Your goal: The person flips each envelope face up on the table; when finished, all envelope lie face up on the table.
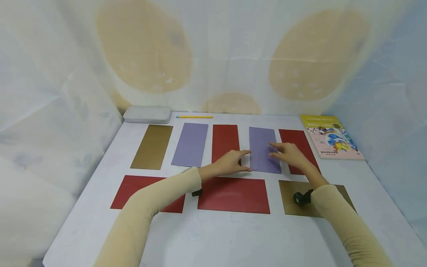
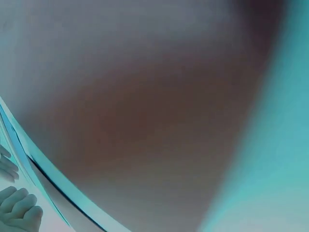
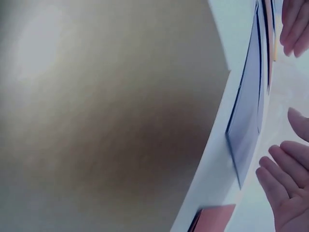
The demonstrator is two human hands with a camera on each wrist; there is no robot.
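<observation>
Left hand (image 1: 230,163) and right hand (image 1: 289,154), fingers parted, empty, are facing a purple envelope (image 1: 261,140); light handling would likely be limiting creases.

A rectangular purple envelope (image 1: 261,150) lies flat on the white table (image 1: 233,237), between two red envelopes (image 1: 225,141).

Head view above hands (image 1: 230,162) (image 1: 291,155), wrist views seemingly close

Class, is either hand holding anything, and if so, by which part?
Nothing is held: the left hand and right hand, thumbs parted from fingers, are at the nearer purple envelope, gripping no part of it.
</observation>
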